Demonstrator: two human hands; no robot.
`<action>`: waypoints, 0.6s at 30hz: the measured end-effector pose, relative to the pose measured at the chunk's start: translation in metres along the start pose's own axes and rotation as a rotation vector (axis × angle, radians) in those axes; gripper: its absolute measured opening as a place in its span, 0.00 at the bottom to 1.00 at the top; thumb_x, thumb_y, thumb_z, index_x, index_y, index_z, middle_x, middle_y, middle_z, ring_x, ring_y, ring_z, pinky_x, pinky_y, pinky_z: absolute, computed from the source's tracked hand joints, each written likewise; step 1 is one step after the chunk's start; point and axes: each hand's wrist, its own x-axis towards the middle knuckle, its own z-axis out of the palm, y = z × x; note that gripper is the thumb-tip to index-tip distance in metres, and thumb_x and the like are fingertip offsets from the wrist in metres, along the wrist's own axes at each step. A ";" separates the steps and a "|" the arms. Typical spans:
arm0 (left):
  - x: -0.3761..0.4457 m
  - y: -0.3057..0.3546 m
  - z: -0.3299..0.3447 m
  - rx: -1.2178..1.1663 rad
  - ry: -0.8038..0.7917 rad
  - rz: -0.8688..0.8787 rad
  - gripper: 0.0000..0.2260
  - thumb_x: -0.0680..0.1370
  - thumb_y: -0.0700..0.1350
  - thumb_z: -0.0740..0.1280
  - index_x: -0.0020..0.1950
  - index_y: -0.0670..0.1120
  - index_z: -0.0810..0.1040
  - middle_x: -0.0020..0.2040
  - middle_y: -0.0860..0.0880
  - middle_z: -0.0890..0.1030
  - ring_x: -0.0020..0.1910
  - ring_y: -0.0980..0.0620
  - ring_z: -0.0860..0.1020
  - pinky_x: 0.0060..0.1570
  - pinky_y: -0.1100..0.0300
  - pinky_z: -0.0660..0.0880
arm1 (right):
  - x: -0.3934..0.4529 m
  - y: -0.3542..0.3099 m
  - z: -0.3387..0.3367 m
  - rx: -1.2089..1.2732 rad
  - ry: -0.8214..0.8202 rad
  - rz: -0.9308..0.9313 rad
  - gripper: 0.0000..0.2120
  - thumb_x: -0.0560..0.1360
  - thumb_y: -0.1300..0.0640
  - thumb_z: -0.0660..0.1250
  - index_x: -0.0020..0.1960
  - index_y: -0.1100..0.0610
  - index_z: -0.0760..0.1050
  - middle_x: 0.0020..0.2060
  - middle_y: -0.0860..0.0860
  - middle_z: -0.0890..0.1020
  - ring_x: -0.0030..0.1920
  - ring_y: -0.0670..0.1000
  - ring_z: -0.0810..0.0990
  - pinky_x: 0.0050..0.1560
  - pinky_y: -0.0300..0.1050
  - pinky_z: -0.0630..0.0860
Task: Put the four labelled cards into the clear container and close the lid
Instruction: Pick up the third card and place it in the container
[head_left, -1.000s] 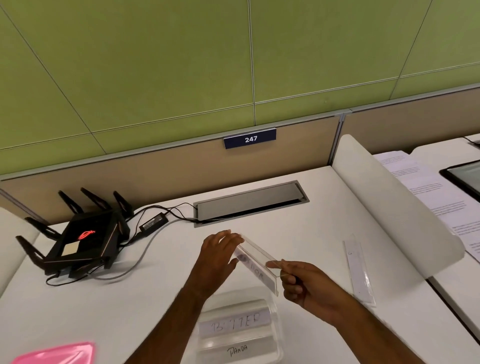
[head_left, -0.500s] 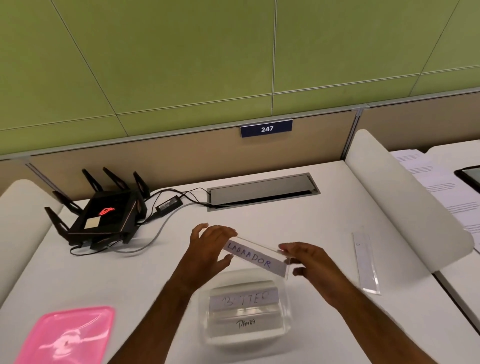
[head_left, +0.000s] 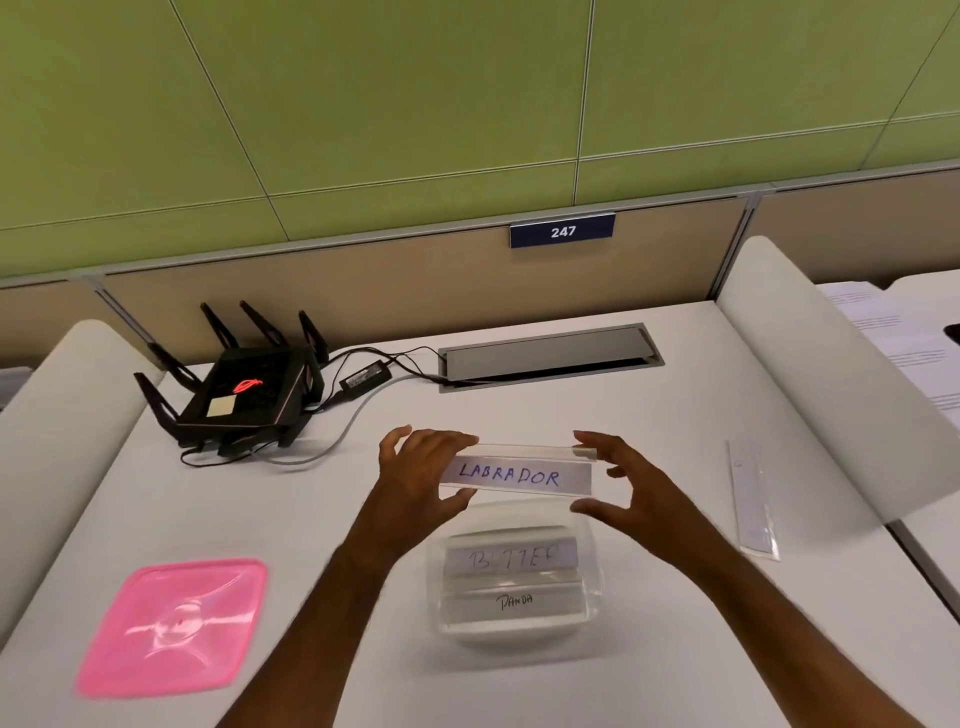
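- The LABRADOR card (head_left: 517, 477) has turned level since before, its long side running left to right.
- Left hand (head_left: 423, 480) and right hand (head_left: 621, 486) pinch its 2 ends.
- The clear container (head_left: 514, 587) sits just below, on the desk (head_left: 649, 426).

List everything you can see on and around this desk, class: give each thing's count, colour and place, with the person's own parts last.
LABRADOR card: 1, white in clear sleeve, held above container's far edge.
Cards in container: 2, white, BUTTER behind PANDA.
Card on desk: 1, clear and white, right side, label not readable.
Container: 1, clear, near centre, open.
Lid: 1, pink, near left.
Router: 1, black, far left.
Power adapter: 1, black, beside router.
Cable hatch: 1, grey, far centre.
Number sign: 1, blue, on partition.
Papers: white, neighbouring desk, right.
Left hand: holds card's left end.
Right hand: holds card's right end.
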 end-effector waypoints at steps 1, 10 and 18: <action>-0.003 0.001 0.000 -0.005 0.002 0.001 0.28 0.72 0.59 0.73 0.71 0.54 0.72 0.66 0.55 0.78 0.66 0.54 0.74 0.75 0.49 0.54 | -0.001 0.000 0.000 -0.025 0.008 -0.006 0.34 0.70 0.38 0.74 0.69 0.25 0.59 0.62 0.19 0.68 0.63 0.27 0.68 0.53 0.20 0.68; -0.021 0.005 -0.005 -0.049 -0.016 -0.005 0.30 0.72 0.62 0.73 0.71 0.54 0.73 0.66 0.55 0.78 0.66 0.55 0.73 0.74 0.52 0.53 | -0.003 0.012 0.000 0.068 -0.045 0.024 0.30 0.72 0.47 0.76 0.69 0.35 0.68 0.67 0.30 0.73 0.65 0.36 0.75 0.55 0.31 0.77; -0.037 -0.006 -0.005 -0.122 -0.015 -0.088 0.31 0.72 0.68 0.69 0.71 0.55 0.72 0.68 0.56 0.76 0.68 0.56 0.70 0.71 0.57 0.54 | -0.012 0.033 0.005 0.323 -0.063 0.123 0.27 0.72 0.54 0.77 0.68 0.44 0.73 0.64 0.41 0.80 0.67 0.45 0.78 0.57 0.42 0.81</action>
